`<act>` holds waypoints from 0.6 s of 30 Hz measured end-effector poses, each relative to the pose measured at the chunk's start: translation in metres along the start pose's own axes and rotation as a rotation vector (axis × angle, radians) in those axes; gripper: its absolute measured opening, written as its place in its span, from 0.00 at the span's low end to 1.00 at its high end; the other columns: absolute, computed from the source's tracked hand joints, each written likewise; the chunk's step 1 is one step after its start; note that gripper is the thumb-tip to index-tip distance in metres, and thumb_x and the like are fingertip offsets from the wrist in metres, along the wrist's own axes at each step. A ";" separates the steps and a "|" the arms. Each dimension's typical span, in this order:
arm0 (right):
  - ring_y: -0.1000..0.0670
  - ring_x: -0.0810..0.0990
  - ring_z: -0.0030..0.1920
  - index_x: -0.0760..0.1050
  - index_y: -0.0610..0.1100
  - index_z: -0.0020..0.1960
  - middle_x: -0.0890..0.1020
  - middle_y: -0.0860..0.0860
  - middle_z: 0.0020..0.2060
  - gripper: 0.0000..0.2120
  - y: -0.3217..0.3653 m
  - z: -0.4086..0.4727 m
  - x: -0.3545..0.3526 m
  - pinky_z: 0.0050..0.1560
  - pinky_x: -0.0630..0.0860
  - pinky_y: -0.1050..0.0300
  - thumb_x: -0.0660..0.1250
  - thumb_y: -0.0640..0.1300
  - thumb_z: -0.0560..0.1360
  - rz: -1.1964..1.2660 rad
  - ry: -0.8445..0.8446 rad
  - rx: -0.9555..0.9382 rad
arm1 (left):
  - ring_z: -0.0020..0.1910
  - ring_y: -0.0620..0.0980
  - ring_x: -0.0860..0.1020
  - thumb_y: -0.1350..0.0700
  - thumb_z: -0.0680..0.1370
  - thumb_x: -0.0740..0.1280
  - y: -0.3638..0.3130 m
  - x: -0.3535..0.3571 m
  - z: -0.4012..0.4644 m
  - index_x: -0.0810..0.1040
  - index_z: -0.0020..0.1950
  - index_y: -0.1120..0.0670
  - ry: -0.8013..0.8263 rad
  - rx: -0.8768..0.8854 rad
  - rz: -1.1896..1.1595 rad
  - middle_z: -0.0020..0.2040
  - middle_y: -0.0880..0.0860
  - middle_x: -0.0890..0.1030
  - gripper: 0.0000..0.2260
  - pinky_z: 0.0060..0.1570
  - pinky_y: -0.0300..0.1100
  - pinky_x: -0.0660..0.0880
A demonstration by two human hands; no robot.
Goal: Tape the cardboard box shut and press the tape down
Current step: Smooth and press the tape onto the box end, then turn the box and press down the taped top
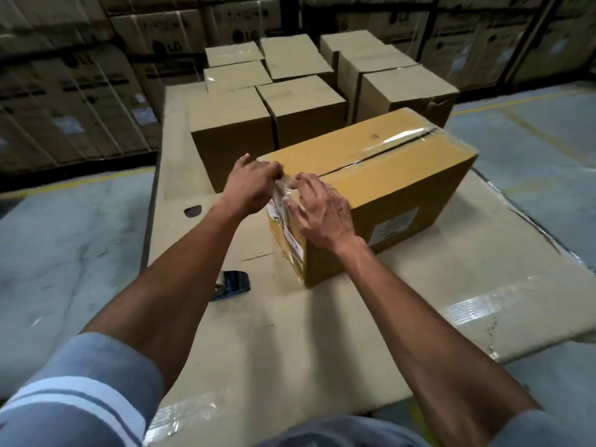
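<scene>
A yellow-brown cardboard box (pixel 396 185) lies on a flat cardboard sheet (pixel 322 317), its flaps closed. Clear tape (pixel 400 140) runs along its top seam and folds down over the near end. My left hand (pixel 251 183) rests at the near top corner with its fingers curled on the tape end. Spread flat over the near top edge, my right hand (pixel 322 211) presses the tape onto the box's end face. A dark blue tape dispenser (pixel 233 283) lies on the sheet below my left forearm, partly hidden by it.
Several plain brown boxes (pixel 232 137) stand packed together behind the box. Tall stacks of large printed cartons (pixel 80 91) line the back wall. Grey concrete floor (pixel 64 253) lies to both sides of the sheet.
</scene>
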State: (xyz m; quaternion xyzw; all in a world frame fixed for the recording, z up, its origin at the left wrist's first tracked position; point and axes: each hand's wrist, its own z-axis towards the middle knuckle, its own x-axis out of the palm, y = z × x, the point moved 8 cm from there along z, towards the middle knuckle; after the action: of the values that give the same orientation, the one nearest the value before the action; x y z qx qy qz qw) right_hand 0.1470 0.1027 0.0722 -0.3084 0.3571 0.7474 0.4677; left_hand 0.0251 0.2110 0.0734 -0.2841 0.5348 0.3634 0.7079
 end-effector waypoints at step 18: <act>0.44 0.69 0.77 0.71 0.49 0.74 0.73 0.45 0.75 0.35 -0.218 -0.015 -0.027 0.81 0.55 0.35 0.47 0.71 0.83 -0.055 0.166 0.125 | 0.82 0.58 0.64 0.31 0.83 0.61 -0.152 0.034 0.031 0.57 0.87 0.47 0.229 0.085 0.100 0.85 0.54 0.63 0.37 0.78 0.57 0.68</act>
State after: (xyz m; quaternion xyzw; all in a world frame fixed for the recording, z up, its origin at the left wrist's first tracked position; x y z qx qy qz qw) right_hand 0.3595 0.1450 0.0319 -0.3490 0.4319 0.6825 0.4752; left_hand 0.1722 0.1559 0.0510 -0.2665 0.6405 0.3405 0.6347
